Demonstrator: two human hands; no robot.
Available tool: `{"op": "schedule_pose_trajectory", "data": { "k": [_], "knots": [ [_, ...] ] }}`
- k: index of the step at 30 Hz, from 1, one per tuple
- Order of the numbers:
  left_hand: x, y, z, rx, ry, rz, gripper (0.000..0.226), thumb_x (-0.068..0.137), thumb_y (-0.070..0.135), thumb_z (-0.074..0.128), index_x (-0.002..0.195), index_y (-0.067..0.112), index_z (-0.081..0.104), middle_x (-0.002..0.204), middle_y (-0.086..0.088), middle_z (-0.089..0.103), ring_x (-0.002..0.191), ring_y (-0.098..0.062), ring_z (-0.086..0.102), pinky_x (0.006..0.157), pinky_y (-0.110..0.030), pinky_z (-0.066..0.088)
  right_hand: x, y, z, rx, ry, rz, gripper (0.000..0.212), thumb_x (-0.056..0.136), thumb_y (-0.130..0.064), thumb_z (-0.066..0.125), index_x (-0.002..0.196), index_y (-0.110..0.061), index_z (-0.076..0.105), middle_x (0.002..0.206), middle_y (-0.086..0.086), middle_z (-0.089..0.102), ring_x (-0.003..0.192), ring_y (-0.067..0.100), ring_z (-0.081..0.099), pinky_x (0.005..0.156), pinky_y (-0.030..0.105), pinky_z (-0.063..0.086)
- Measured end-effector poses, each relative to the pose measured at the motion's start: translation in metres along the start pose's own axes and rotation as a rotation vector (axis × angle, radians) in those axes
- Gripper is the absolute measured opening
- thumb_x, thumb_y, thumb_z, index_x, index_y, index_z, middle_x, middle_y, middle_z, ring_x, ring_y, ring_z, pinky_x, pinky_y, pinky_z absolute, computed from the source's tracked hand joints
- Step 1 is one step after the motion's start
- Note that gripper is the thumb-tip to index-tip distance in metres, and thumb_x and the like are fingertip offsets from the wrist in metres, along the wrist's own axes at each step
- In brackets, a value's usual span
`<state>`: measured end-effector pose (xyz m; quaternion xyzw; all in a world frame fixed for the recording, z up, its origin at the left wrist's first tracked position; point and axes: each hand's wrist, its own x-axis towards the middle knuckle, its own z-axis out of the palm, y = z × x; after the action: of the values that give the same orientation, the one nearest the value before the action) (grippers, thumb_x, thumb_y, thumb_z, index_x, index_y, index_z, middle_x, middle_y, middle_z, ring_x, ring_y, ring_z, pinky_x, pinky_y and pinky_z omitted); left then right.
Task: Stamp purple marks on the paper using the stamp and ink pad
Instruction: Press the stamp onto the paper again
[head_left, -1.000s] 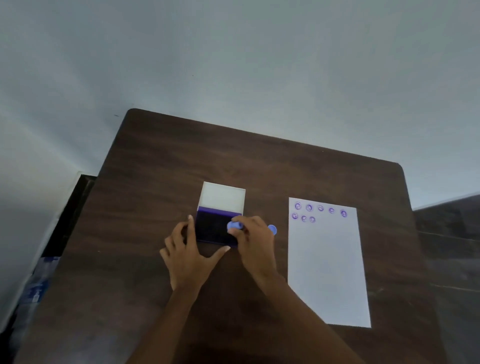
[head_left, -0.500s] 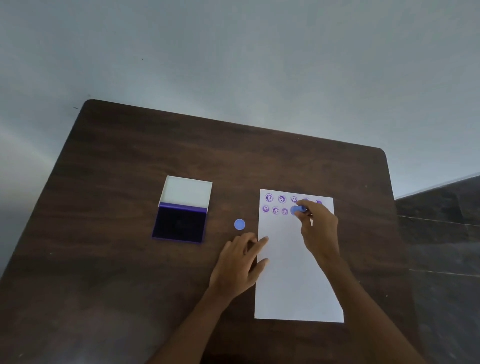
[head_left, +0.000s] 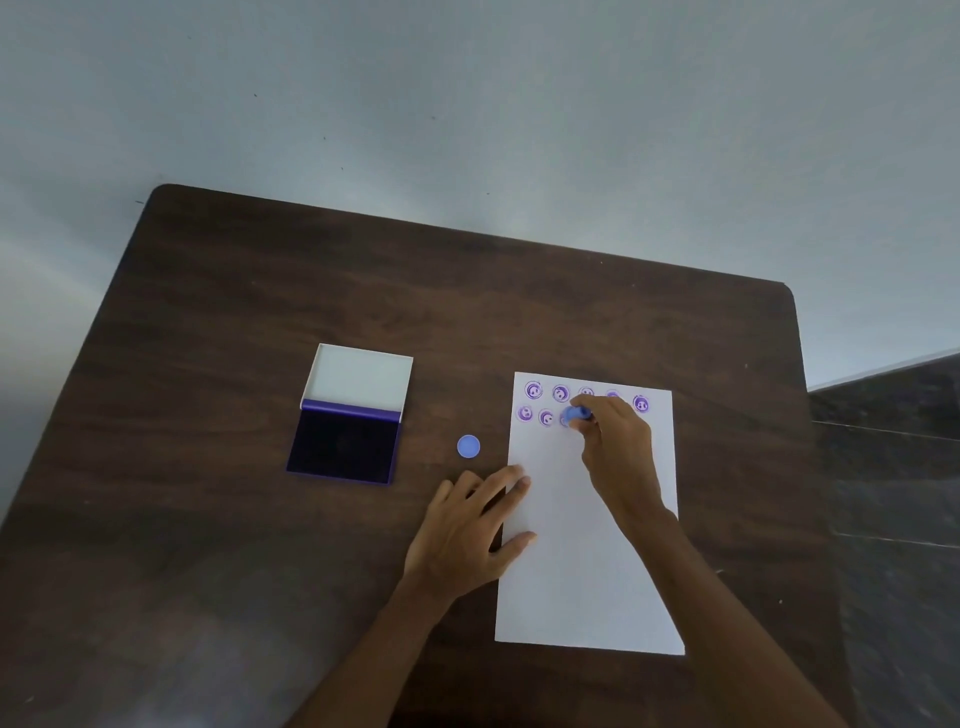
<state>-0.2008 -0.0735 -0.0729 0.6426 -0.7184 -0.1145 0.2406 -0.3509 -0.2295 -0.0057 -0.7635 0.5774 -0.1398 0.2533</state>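
A white sheet of paper (head_left: 582, 561) lies on the right half of the dark wooden table (head_left: 260, 312), with several round purple marks in two rows along its top edge. My right hand (head_left: 618, 452) grips a small blue stamp (head_left: 575, 414) and holds it down on the second row of marks. My left hand (head_left: 467, 530) rests flat, fingers spread, on the paper's left edge. The ink pad (head_left: 345, 447) lies open to the left, its dark purple pad facing up and its white lid folded back.
A small round blue cap (head_left: 468, 447) lies on the table between the ink pad and the paper. A pale wall rises behind the table. Dark floor shows past the table's right edge.
My right hand carried the stamp from the ink pad over to the paper's second row of marks. My left hand left the ink pad and now lies on the paper's left edge.
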Motion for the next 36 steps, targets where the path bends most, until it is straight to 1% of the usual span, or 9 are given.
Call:
{"op": "schedule_pose_trajectory", "data": {
  "k": [7, 13, 18, 24, 28, 30, 32, 34, 36],
  "knots": [
    [-0.001, -0.003, 0.004, -0.025, -0.006, -0.011, 0.057, 0.092, 0.060, 0.052, 0.137, 0.025, 0.057, 0.145, 0.009, 0.049, 0.099, -0.011, 0.058, 0.082, -0.033, 0.051, -0.001, 0.000, 0.007, -0.027, 0.014, -0.067, 0.022, 0.079, -0.001, 0.074, 0.100, -0.003, 0.067, 0.106, 0.013, 0.071, 0.091, 0.025, 0.065, 0.084, 0.024, 0.047],
    [-0.002, -0.003, 0.005, -0.027, -0.005, -0.015, 0.056, 0.093, 0.060, 0.050, 0.138, 0.026, 0.055, 0.146, 0.009, 0.048, 0.100, -0.012, 0.057, 0.083, -0.036, 0.052, 0.000, -0.001, 0.012, -0.200, -0.018, -0.140, 0.033, 0.074, 0.006, 0.076, 0.106, -0.001, 0.068, 0.101, 0.016, 0.070, 0.090, 0.028, 0.063, 0.077, 0.033, 0.054],
    [-0.002, -0.003, 0.006, -0.024, -0.004, -0.021, 0.056, 0.093, 0.060, 0.051, 0.138, 0.026, 0.056, 0.145, 0.010, 0.050, 0.100, -0.011, 0.057, 0.082, -0.034, 0.052, 0.002, 0.011, 0.014, -0.266, -0.017, -0.280, 0.038, 0.067, 0.010, 0.077, 0.102, -0.001, 0.067, 0.092, 0.014, 0.066, 0.083, 0.027, 0.059, 0.066, 0.033, 0.054],
    [-0.003, -0.002, 0.009, -0.023, -0.007, -0.025, 0.056, 0.093, 0.061, 0.050, 0.137, 0.027, 0.056, 0.145, 0.010, 0.049, 0.101, -0.010, 0.056, 0.086, -0.033, 0.050, 0.005, 0.026, 0.016, -0.241, -0.005, -0.333, 0.036, 0.068, 0.006, 0.078, 0.102, -0.003, 0.068, 0.089, 0.012, 0.066, 0.079, 0.025, 0.058, 0.071, 0.035, 0.054],
    [-0.001, 0.001, 0.003, -0.013, 0.003, -0.013, 0.056, 0.091, 0.060, 0.053, 0.135, 0.026, 0.059, 0.142, 0.009, 0.052, 0.099, -0.010, 0.056, 0.084, -0.032, 0.049, 0.002, 0.015, 0.010, -0.256, -0.039, -0.287, 0.038, 0.072, 0.004, 0.077, 0.108, -0.003, 0.067, 0.094, 0.011, 0.066, 0.083, 0.024, 0.059, 0.070, 0.032, 0.056],
    [0.000, 0.001, 0.000, -0.005, -0.010, -0.018, 0.056, 0.091, 0.060, 0.054, 0.135, 0.026, 0.059, 0.142, 0.010, 0.053, 0.099, -0.010, 0.056, 0.083, -0.032, 0.050, 0.001, 0.009, 0.008, -0.264, -0.053, -0.268, 0.038, 0.075, 0.003, 0.075, 0.111, -0.003, 0.067, 0.097, 0.012, 0.066, 0.087, 0.025, 0.061, 0.074, 0.030, 0.055],
    [0.000, 0.000, -0.001, -0.013, -0.019, -0.033, 0.056, 0.091, 0.061, 0.054, 0.135, 0.027, 0.059, 0.142, 0.011, 0.053, 0.099, -0.010, 0.056, 0.083, -0.032, 0.051, -0.003, 0.002, 0.002, -0.160, -0.009, -0.201, 0.030, 0.078, 0.002, 0.074, 0.107, -0.003, 0.069, 0.099, 0.012, 0.068, 0.088, 0.022, 0.062, 0.078, 0.018, 0.049],
    [0.000, 0.001, -0.003, -0.018, -0.025, -0.033, 0.056, 0.091, 0.060, 0.054, 0.136, 0.027, 0.058, 0.143, 0.011, 0.052, 0.097, -0.009, 0.054, 0.081, -0.031, 0.050, -0.010, -0.005, -0.008, 0.054, 0.137, -0.060, 0.019, 0.080, 0.000, 0.073, 0.098, -0.006, 0.072, 0.097, 0.008, 0.072, 0.083, 0.013, 0.061, 0.078, 0.001, 0.041],
    [0.000, 0.002, -0.004, -0.013, -0.023, -0.027, 0.055, 0.092, 0.058, 0.053, 0.137, 0.026, 0.057, 0.143, 0.012, 0.051, 0.094, -0.009, 0.051, 0.078, -0.031, 0.049, -0.019, -0.009, -0.022, 0.190, 0.317, 0.019, 0.014, 0.082, -0.003, 0.072, 0.094, -0.010, 0.072, 0.090, 0.001, 0.072, 0.079, 0.009, 0.062, 0.074, -0.001, 0.041]
  ]
}}
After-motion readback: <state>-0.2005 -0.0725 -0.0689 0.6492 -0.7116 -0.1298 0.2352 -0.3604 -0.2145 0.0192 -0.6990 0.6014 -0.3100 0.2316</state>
